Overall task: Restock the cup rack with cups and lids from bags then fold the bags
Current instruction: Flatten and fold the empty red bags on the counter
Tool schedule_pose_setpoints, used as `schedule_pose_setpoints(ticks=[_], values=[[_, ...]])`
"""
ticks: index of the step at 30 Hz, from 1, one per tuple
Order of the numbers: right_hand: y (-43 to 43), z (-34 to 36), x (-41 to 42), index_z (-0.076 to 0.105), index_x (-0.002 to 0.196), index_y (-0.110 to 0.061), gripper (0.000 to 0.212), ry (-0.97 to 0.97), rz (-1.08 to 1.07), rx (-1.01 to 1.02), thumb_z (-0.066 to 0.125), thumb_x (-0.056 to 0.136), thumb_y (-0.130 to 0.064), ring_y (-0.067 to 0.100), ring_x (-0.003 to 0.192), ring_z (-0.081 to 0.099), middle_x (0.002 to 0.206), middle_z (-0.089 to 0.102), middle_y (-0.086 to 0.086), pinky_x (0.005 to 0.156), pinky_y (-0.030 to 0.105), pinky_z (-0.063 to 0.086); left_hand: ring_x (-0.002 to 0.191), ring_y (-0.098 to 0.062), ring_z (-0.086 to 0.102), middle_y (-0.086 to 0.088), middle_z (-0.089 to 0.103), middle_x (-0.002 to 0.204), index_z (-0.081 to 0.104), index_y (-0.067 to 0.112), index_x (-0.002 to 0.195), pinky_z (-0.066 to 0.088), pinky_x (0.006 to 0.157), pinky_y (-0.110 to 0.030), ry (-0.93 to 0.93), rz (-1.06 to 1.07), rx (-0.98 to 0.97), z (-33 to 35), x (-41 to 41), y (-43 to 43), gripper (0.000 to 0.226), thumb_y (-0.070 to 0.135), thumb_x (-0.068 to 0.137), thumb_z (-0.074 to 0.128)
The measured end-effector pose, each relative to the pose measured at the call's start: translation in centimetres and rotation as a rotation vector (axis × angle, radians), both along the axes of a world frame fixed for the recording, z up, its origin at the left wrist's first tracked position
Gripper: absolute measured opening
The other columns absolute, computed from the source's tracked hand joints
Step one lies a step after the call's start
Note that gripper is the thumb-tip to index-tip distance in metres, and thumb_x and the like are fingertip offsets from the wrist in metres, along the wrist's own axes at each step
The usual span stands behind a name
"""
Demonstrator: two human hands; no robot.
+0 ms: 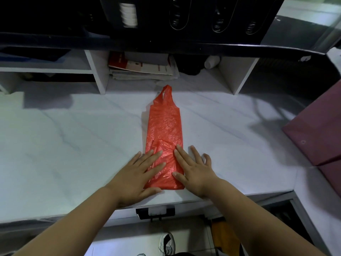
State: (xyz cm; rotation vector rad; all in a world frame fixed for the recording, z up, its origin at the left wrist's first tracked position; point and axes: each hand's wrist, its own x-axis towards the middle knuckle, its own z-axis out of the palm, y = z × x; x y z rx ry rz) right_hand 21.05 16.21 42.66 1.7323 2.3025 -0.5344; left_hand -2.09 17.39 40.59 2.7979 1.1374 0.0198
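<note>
The red plastic bag lay flat on the white marbled counter, folded lengthwise into a narrow strip. Its handle loops pointed away toward the shelf dividers, and its near end sat just short of the counter's front edge.

Both hands were open and flat, gripping nothing. The left hand pressed straight fingers onto the near left part of the bag, its thumb lying along the strip's bottom corner. The right hand pressed the right long edge with thumb and forefinger, while its other fingers were spread on bare counter beside the bag.

Wide stretches of counter lay open to the left of the bag and to its right. The right stretch ended at a maroon sheet overhanging the counter's corner.

Beyond the handles, a stack of papers filled the cubby under the shelf. Above stood the dark cup rack, with a column of white lids showing in one slot. The other slots were too dark to read, though they seemed to hold stacked pieces.

A black clip hung under the front edge, directly below the bag.
</note>
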Motion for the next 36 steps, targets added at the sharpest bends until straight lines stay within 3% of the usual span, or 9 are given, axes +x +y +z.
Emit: schedule_pose_setpoints(ticks=[5,8,10,16,22,25,28,33,36], values=[[-0.9,0.5,0.3,-0.018,0.149,-0.034,0.09,0.067,0.037,0.058,0.001,0.074,-0.079,0.02,0.144,-0.023,0.153,-0.03,-0.016,0.114,0.05,-0.01,0.137,-0.025,0.034,-0.003,0.037,0.149,0.035,0.028,0.143,0.029,0.111,-0.049,0.055,-0.002,-0.065,0.7,-0.4,-0.5,0.067,0.067,0.093,0.014],[-1.8,0.6,0.9,-0.019,0.149,-0.038,0.094,0.088,0.121,0.052,0.015,0.074,-0.083,0.016,0.144,-0.024,0.155,-0.029,-0.015,0.113,0.049,-0.012,0.144,-0.012,0.008,0.012,0.015,0.154,0.023,0.039,0.143,0.002,0.117,-0.039,-0.038,0.049,-0.186,1.1,-0.5,-0.5,0.084,0.077,0.078,-0.014],[-2.1,0.7,1.2,-0.017,0.149,-0.038,0.096,0.068,0.14,0.028,0.024,0.076,-0.083,0.015,0.144,-0.021,0.155,-0.026,-0.016,0.113,0.049,-0.012,0.143,-0.003,0.009,0.02,0.016,0.153,0.027,0.047,0.141,0.002,0.118,-0.037,-0.098,0.09,-0.23,1.4,-0.9,-0.6,0.088,0.08,0.072,-0.017],[-2.4,1.3,0.3,0.035,0.145,-0.036,0.045,0.166,0.0,0.187,0.035,0.1,-0.035,0.017,0.146,0.013,0.157,0.022,-0.016,0.108,0.045,0.013,0.129,0.008,0.028,0.024,0.036,0.14,0.035,0.053,0.131,0.013,0.102,-0.004,-0.372,0.112,-0.337,3.0,-1.2,-0.4,0.072,0.088,0.072,0.015],[-2.2,3.0,0.2,0.06,0.119,-0.035,0.025,0.459,-0.248,0.105,0.046,0.1,-0.027,0.004,0.115,0.036,0.111,0.051,-0.021,0.095,0.033,0.019,0.127,0.002,0.022,0.026,0.03,0.138,0.027,0.051,0.134,0.021,0.106,-0.021,-0.382,0.165,-0.356,3.4,-1.3,-0.2,0.089,0.095,0.056,0.036],[-1.8,3.3,0.3,0.063,0.102,-0.034,0.023,0.521,-0.312,0.066,0.04,0.102,-0.035,0.004,0.093,0.046,0.086,0.057,-0.023,0.094,0.033,0.024,0.103,0.002,0.044,0.022,0.055,0.112,0.057,0.04,0.12,0.037,0.086,-0.014,-0.448,0.27,-0.323,3.4,-0.5,0.1,0.083,0.092,0.058,0.037],[-1.1,3.1,0.2,0.062,0.105,-0.029,0.029,0.59,-0.408,0.041,0.037,0.102,-0.043,0.009,0.093,0.057,0.094,0.069,-0.014,0.098,0.036,0.029,0.072,-0.006,0.059,0.007,0.065,0.076,0.069,0.022,0.085,0.047,0.065,-0.025,-0.614,0.479,-0.384,3.5,1.0,0.1,0.063,0.08,0.071,0.048],[0.9,2.4,-0.6,0.05,0.076,-0.028,0.033,0.516,-0.548,0.076,0.039,0.099,-0.05,0.014,0.079,0.057,0.077,0.06,-0.011,0.095,0.044,0.042,0.065,-0.014,0.061,0.003,0.066,0.069,0.065,0.023,0.084,0.051,0.066,-0.034,-0.768,0.736,-0.377,2.8,2.7,0.5,0.03,0.052,0.084,0.059],[2.2,1.9,-1.2,0.054,0.08,-0.025,0.031,0.508,-0.6,0.074,0.044,0.097,-0.049,0.02,0.083,0.061,0.079,0.062,-0.006,0.088,0.04,0.047,0.066,-0.012,0.063,0.006,0.067,0.071,0.062,0.025,0.098,0.052,0.064,-0.032,-0.739,0.827,-0.327,2.5,3.3,1.1,0.031,0.053,0.084,0.059]])
